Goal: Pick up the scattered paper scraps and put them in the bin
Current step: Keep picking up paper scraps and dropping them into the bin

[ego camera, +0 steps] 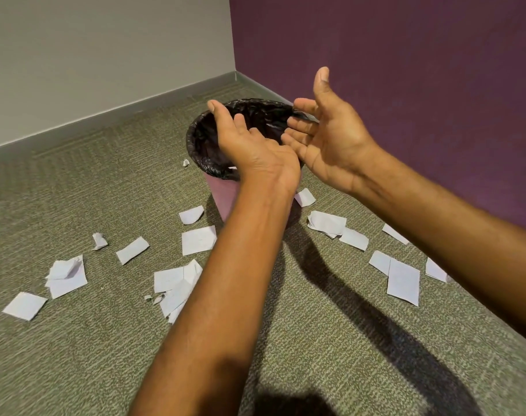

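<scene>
The left hand (pixel 249 145) and right hand (pixel 330 139) hover over the mouth of the bin (pixel 195 136), fingers spread and holding nothing, which reads as a release, so the next move is a reach down to the paper scraps (pixel 198 240) on the carpet before the bin.

The bin (pixel 192 139) sits near the corner, its mouth wide open right under my left hand (pixel 249 145) and right hand (pixel 330 136). The purple wall (pixel 405 85) crowds its right side, and the grey wall (pixel 90 55) stands further back. The carpet floor (pixel 105 175) to the left and in front is open reach, with just flat paper scraps (pixel 198 240) lying about.
</scene>
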Available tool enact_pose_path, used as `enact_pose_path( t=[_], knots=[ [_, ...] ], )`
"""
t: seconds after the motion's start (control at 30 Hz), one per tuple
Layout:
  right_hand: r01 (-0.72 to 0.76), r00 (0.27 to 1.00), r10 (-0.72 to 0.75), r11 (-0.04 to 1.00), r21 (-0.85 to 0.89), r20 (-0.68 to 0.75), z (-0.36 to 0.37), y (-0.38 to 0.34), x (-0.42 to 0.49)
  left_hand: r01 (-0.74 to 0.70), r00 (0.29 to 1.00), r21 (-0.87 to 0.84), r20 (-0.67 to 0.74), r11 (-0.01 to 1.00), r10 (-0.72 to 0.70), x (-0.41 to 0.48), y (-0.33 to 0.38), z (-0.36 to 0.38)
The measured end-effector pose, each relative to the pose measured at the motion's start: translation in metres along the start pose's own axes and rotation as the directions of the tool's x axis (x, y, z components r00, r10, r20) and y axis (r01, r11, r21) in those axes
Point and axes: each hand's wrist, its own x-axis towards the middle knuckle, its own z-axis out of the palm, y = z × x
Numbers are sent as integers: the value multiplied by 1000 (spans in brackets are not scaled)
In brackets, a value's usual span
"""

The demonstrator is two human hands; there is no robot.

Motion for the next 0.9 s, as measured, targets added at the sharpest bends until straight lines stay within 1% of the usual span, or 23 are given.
enact_pose_path(
  t=[0.07, 0.13, 0.23, 0.27, 0.43, 0.57, 0.6, 0.63, 0.7, 0.77, 0.83, 0.9],
  knots=[
    [10, 1000, -10, 1000, -2, -7, -6, -3, -4, -30, 995, -48, 92, 998, 35, -4, 1, 1],
    [16, 1000, -16, 1000, -6, -18, -17, -4, -9, -46, 993, -24, 104, 999, 48, -7, -11, 0],
    [14, 999, -14, 1000, -1, -46, -39, -5, -22, -31, 989, -5, 145, 1000, 32, -22, -33, 1],
    [11, 998, -11, 1000, -1, -59, -48, -5, -26, -28, 989, 31, 145, 999, 23, -28, -41, 1],
    [-29, 993, 29, 1000, -2, -118, -102, 0, -52, 100, 981, 147, 148, 984, -122, -50, -88, -4],
    [-89, 980, 83, 996, -26, -181, -154, 14, -69, 221, 960, 275, 106, 936, -257, -69, -124, -15],
    [-110, 977, 97, 992, -57, -188, -169, 20, -74, 247, 952, 319, 97, 915, -290, -72, -132, -21],
    [-138, 974, 112, 983, -123, -196, -184, 29, -77, 271, 943, 376, 81, 886, -323, -77, -139, -29],
    [-214, 963, 137, 912, -351, -231, -218, 52, -81, 308, 923, 491, 52, 815, -380, -80, -151, -51],
    [-298, 946, 163, 776, -556, -279, -252, 79, -82, 310, 918, 590, 16, 745, -395, -77, -161, -77],
    [-345, 937, 169, 593, -727, -306, -281, 104, -82, 305, 920, 661, -18, 686, -391, -74, -171, -97],
    [-317, 948, 172, 399, -860, -269, -301, 123, -82, 310, 917, 699, -40, 645, -398, -70, -180, -111]
  ],
)
